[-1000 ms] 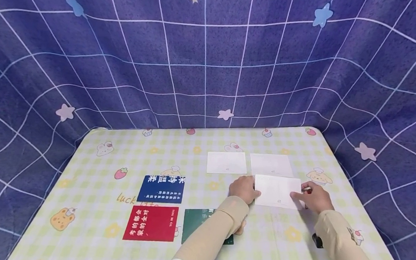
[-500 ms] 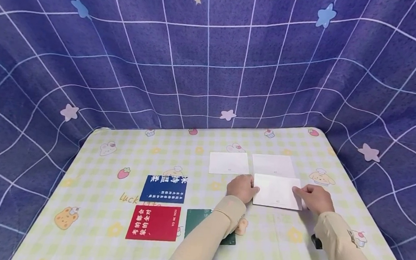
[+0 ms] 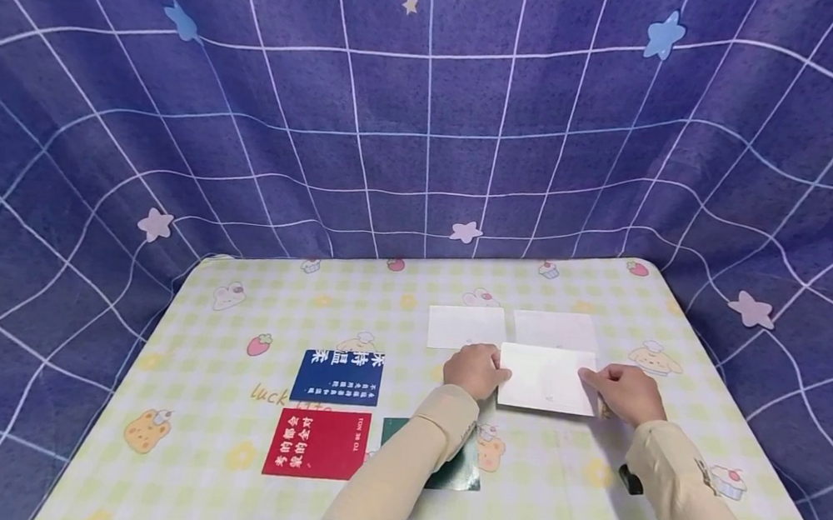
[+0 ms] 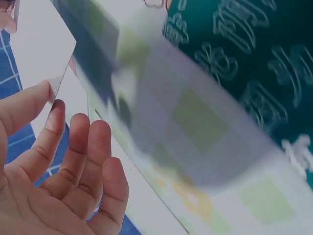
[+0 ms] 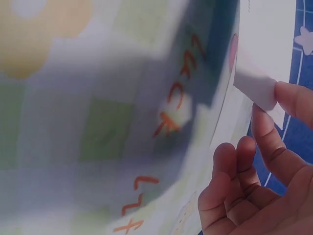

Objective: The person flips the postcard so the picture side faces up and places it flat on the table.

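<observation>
A white card (image 3: 548,380) is held just above the cloth, one short side in each hand. My left hand (image 3: 474,370) pinches its left edge; the left wrist view shows thumb and forefinger on the card (image 4: 41,39) with the other fingers loosely bent. At the opposite edge my right hand (image 3: 629,394) pinches a corner, and the right wrist view has the card (image 5: 266,39) between thumb and forefinger. Just behind lie two more white cards, one at left (image 3: 466,326) and one at right (image 3: 555,328), the latter partly covered by the held card.
A blue card (image 3: 337,378) and a red card (image 3: 316,444), both with white lettering, lie on the left. My left forearm partly hides a green card (image 3: 464,470). The patterned tablecloth (image 3: 226,359) reaches back to a dark blue curtain (image 3: 425,169).
Both hands have shifted the held card slightly left relative to the cards behind it. The head view has turned a little left. The cards lying on the cloth have stayed put.
</observation>
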Motion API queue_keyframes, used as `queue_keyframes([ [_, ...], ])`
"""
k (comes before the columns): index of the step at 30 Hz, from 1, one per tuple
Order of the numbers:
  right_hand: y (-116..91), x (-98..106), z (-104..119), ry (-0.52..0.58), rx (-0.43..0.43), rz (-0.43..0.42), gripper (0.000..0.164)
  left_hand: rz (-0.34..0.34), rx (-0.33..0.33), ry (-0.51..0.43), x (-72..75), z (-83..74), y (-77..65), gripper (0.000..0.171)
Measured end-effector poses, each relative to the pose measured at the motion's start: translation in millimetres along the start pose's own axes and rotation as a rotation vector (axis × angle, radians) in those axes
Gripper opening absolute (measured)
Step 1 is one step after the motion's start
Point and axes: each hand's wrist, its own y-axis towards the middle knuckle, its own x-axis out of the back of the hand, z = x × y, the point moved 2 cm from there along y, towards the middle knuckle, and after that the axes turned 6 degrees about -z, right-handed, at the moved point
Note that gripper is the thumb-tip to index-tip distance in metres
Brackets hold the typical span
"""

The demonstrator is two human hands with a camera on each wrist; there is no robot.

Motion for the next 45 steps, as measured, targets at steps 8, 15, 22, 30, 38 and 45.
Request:
queue_keyframes([
  [8,-1,-6,18,0.007,0.057,0.018,0.044,-0.022,0.005,-0.026,16.6,14.7,-0.5,0.026],
  [15,-2,-12,34,0.005,0.083,0.003,0.042,-0.014,-0.001,-0.025,32.0,25.4,-4.2,0.025],
  [22,-4,-21,48,0.013,0.069,0.033,0.041,-0.039,-0.003,-0.038,41.2,40.0,-5.8,0.024],
  [30,-3,-34,60,0.011,0.093,0.029,0.039,-0.044,-0.004,-0.075,53.3,57.0,-12.1,0.023],
  [38,-7,-44,73,0.025,0.122,0.039,0.042,-0.054,-0.015,-0.103,56.4,75.8,-16.6,0.021],
  [45,-13,-53,82,0.04,0.158,0.038,0.039,-0.059,-0.03,-0.142,63.1,87.5,-23.8,0.022],
])
